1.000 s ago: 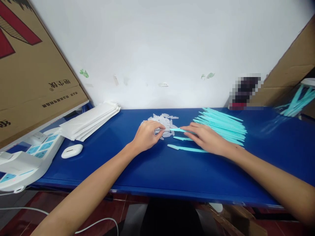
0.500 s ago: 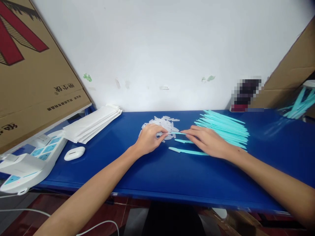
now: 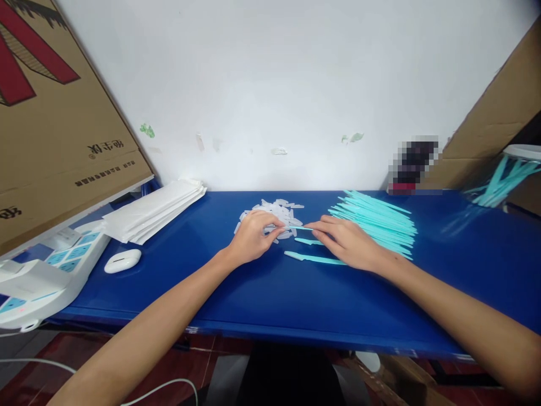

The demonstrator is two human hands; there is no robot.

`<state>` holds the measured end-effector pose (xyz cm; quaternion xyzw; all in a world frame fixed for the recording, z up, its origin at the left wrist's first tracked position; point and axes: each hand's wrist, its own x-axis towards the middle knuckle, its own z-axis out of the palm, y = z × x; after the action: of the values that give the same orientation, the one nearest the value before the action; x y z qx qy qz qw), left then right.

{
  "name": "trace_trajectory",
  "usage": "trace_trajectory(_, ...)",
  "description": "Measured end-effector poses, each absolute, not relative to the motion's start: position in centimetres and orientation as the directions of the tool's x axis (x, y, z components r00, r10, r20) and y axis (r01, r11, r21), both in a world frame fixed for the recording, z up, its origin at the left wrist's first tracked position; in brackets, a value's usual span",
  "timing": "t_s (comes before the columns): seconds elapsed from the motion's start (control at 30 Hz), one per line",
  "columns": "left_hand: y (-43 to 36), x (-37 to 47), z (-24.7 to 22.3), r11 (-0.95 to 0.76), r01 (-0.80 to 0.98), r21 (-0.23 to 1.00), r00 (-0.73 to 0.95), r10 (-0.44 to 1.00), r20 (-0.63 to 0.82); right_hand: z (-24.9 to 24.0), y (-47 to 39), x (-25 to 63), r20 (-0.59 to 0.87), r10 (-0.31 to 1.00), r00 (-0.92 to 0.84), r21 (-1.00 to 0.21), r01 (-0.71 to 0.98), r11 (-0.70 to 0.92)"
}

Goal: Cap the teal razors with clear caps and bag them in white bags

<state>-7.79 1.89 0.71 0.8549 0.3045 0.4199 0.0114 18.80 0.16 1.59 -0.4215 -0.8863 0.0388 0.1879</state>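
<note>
Head view shows a thin turquoise stick [image 3: 299, 228] spanning the gap between the two hands, above the blue table [image 3: 262, 299]. The right hand [image 3: 349, 241] has its thumb and forefinger clamped on the right end of the stick. The left hand [image 3: 252, 234] has its thumb and forefinger closed on the left end; whether they also pinch a small piece is too small to tell. Just behind the left fingertips spreads a pile of translucent pieces [image 3: 284, 211]. Nearer the person than the right fingers lie two loose turquoise sticks [image 3: 315, 259], both partly hidden by that hand. Beyond the right knuckles is a heap of turquoise sticks [image 3: 376, 223]. Well to the left of the left fingers are white packets [image 3: 152, 211] and a small white case [image 3: 123, 261].
</note>
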Motion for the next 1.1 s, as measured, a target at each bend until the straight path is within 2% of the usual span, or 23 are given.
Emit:
trace_trajectory(0.13,1.9,-7.8,0.8,-0.787,0.523,0.327,0.427,0.574,0.699,1.7,0.2,18.8,0.305,0.766,-0.565,-0.223,0.740,0.635)
trace_trajectory(0.33,1.6,-7.6,0.6,-0.837,0.485,0.254,0.465,0.492,0.736,1.7,0.0,18.6,0.325,0.740,-0.589,-0.209,0.718,0.664)
trace_trajectory(0.47,1.0,-7.2,0.4,-0.856,0.399,0.329,0.476,0.500,0.723,1.3,-0.8,17.8,0.379,0.698,-0.608,-0.205,0.680,0.704)
trace_trajectory(0.53,1.0,-7.2,0.4,-0.857,0.397,0.329,0.483,0.500,0.719,1.3,-1.0,17.4,0.405,0.687,-0.604,-0.232,0.659,0.716)
trace_trajectory(0.67,1.3,-7.5,0.8,-0.878,0.436,0.200,0.574,0.442,0.689,1.5,-0.8,17.2,0.394,0.685,-0.613,-0.232,0.655,0.719)
trace_trajectory(0.8,1.4,-8.3,1.5,-0.871,0.472,0.137,0.661,0.453,0.598,1.7,-0.6,17.3,0.357,0.715,-0.601,-0.137,0.723,0.677)
trace_trajectory(1.0,2.9,-10.5,1.7,-0.851,0.525,0.018,0.673,0.428,0.603,2.0,-0.8,17.2,0.319,0.694,-0.645,-0.014,0.729,0.684)
trace_trajectory(1.1,3.6,-11.1,1.5,-0.840,0.543,-0.009,0.694,0.443,0.567,2.0,-1.1,17.0,0.304,0.697,-0.650,0.009,0.733,0.680)
